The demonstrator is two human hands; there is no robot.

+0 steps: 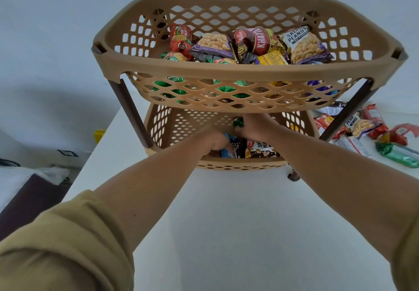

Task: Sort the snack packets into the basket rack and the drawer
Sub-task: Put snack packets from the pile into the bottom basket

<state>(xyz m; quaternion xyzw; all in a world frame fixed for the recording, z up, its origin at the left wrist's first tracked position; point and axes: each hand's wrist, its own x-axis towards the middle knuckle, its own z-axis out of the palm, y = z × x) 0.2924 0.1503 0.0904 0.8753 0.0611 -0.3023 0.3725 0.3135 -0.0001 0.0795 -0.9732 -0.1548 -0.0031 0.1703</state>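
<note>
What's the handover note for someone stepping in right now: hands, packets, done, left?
Left hand: inside the lower basket, gripping a blue packet.
Right hand: also in the lower basket, holding a green packet.
Done: the top basket holds a pile of packets, and a peanut packet already lies in the lower basket.
Left: the loose packets on the table, right of the rack, are not yet sorted. The drawer is not in view.

Matt tan plastic basket rack (247, 69) – glossy foil snack packets (301, 43) – smooth white table (249, 222).
</note>
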